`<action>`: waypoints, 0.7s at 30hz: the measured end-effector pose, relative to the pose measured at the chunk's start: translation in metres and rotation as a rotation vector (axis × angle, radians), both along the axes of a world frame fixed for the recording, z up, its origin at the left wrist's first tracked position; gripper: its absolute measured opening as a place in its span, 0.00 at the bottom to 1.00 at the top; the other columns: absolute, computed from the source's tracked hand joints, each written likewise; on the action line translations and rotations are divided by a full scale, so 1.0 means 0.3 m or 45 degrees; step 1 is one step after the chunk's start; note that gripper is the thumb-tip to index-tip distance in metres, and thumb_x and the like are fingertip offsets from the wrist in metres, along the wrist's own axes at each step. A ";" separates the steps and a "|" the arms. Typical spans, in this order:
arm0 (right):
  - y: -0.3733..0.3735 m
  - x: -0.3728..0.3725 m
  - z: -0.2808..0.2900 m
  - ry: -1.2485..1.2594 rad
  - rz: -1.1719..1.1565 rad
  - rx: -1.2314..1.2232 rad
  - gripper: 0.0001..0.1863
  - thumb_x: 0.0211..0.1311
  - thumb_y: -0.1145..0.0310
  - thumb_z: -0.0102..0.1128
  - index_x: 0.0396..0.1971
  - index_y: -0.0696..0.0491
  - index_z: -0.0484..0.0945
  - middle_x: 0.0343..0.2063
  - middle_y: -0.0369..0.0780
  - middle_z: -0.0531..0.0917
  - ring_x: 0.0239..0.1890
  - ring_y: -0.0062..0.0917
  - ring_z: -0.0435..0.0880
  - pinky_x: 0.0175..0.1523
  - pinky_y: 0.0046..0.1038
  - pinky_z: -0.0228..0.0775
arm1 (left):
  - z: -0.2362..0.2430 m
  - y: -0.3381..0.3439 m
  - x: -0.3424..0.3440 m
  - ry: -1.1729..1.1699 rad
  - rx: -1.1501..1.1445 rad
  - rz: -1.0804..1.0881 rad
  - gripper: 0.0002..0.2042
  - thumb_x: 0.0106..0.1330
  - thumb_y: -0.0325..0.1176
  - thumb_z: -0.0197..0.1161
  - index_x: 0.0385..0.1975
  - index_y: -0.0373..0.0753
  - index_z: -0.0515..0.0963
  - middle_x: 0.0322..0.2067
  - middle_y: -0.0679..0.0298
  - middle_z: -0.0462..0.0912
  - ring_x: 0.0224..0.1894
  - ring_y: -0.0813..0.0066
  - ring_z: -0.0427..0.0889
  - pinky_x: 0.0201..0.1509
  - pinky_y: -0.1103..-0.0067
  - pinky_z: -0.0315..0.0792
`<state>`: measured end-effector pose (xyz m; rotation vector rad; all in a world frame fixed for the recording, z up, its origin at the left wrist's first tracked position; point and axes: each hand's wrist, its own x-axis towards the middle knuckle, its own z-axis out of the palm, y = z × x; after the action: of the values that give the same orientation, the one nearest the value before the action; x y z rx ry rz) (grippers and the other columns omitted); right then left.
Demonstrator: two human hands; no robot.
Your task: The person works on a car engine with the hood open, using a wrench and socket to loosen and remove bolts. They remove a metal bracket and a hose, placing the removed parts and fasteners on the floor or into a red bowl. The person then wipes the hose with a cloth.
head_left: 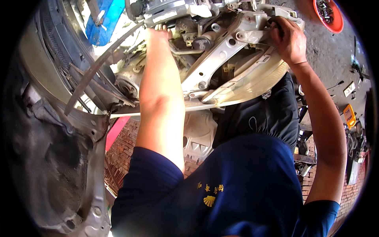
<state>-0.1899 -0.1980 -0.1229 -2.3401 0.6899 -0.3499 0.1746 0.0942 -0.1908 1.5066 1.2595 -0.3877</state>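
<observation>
My left hand (160, 32) reaches deep into the engine bay of a car, beside the engine (173, 12). Its fingers show in part, slightly spread, with nothing visible in them; the palm side is hidden. A black round cap (202, 43) sits just right of that hand. At the far right end of the bare metal front crossmember (215, 59), my right hand (290, 41) is closed with curled fingers; what they grip is hidden. Below that hand lies a yellowed headlight (262, 77), near my legs.
A dark prop rod (98, 65) slants across the left of the bay. Blue plastic (103, 23) lies at the far left. A red bowl of small metal parts (329, 15) stands on the floor at far right, with a yellow case (349, 115) and tools nearer.
</observation>
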 end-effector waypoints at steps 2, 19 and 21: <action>0.002 0.009 -0.001 0.015 0.014 -0.018 0.11 0.60 0.64 0.62 0.41 0.51 0.82 0.35 0.44 0.85 0.39 0.44 0.84 0.46 0.42 0.76 | 0.000 0.020 0.014 0.007 -0.051 -0.055 0.12 0.76 0.41 0.47 0.35 0.45 0.75 0.29 0.65 0.78 0.27 0.71 0.73 0.39 0.63 0.67; -0.026 0.034 0.055 0.149 0.078 0.114 0.10 0.55 0.71 0.60 0.37 0.54 0.80 0.32 0.45 0.82 0.39 0.43 0.81 0.47 0.41 0.73 | -0.069 -0.061 0.035 -0.024 -0.467 -0.286 0.11 0.75 0.40 0.48 0.35 0.45 0.75 0.30 0.64 0.79 0.27 0.70 0.74 0.37 0.63 0.67; -0.027 0.030 0.058 0.163 0.076 0.113 0.10 0.54 0.72 0.60 0.38 0.54 0.80 0.32 0.45 0.81 0.39 0.43 0.81 0.48 0.41 0.73 | -0.077 -0.074 0.025 -0.024 -0.474 -0.296 0.11 0.75 0.40 0.48 0.35 0.45 0.76 0.30 0.64 0.79 0.27 0.70 0.74 0.37 0.63 0.67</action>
<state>-0.1810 -0.2060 -0.1054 -2.3073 0.6804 -0.1407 0.1822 0.0719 -0.2138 1.3315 0.9367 -0.7176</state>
